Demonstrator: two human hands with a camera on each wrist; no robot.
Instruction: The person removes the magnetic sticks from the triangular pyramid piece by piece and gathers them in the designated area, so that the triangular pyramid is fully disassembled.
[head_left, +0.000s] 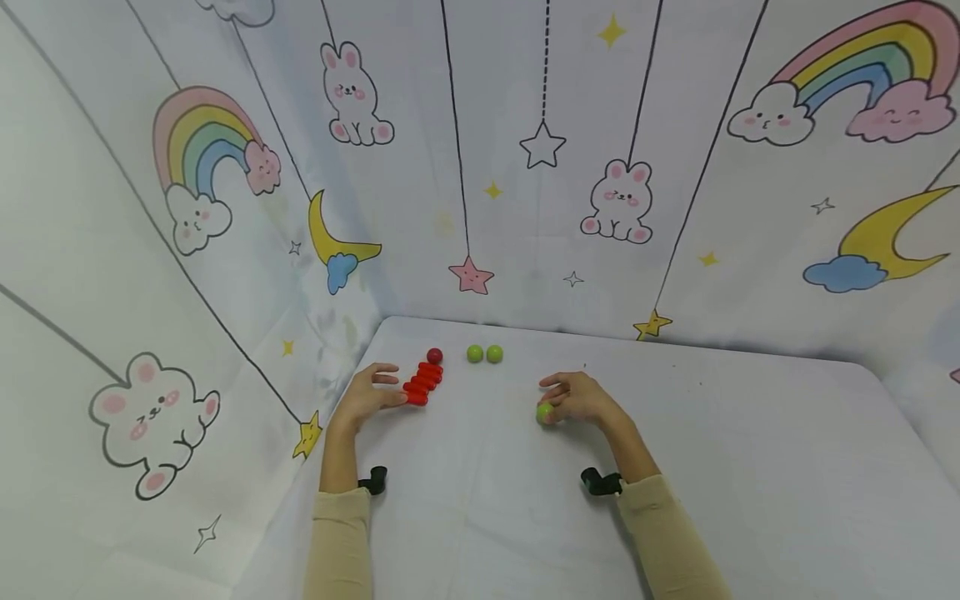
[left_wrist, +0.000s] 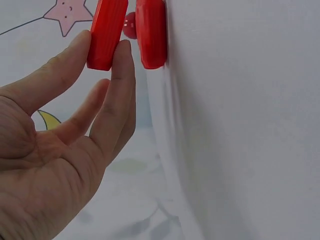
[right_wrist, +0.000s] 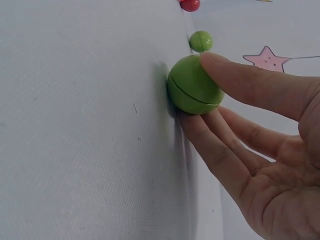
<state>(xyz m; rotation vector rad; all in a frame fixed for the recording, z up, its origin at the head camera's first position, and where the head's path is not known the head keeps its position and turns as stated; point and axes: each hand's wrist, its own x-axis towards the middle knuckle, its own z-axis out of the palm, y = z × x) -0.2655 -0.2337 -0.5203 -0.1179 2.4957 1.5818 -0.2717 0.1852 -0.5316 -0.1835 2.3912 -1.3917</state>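
Note:
My left hand [head_left: 367, 400] pinches a red faceted bar [left_wrist: 106, 37] between thumb and index finger, at the near end of a slanted row of several red bars [head_left: 426, 377]. In the left wrist view the held bar is tilted, with another red bar [left_wrist: 151, 35] beside it. A dark red ball [head_left: 435, 356] sits at the row's far end. On the right, a green ball [right_wrist: 192, 85] with a seam line round it is pinched by the thumb and fingers of my right hand [head_left: 582, 399], close against the tabletop.
Two more green balls [head_left: 484, 354] stand side by side toward the back of the white table [head_left: 750, 450]. Patterned white cloth walls [head_left: 405, 208] rise behind it and at the left. Dark wrist-worn devices [head_left: 600, 482] sit at both sleeve cuffs.

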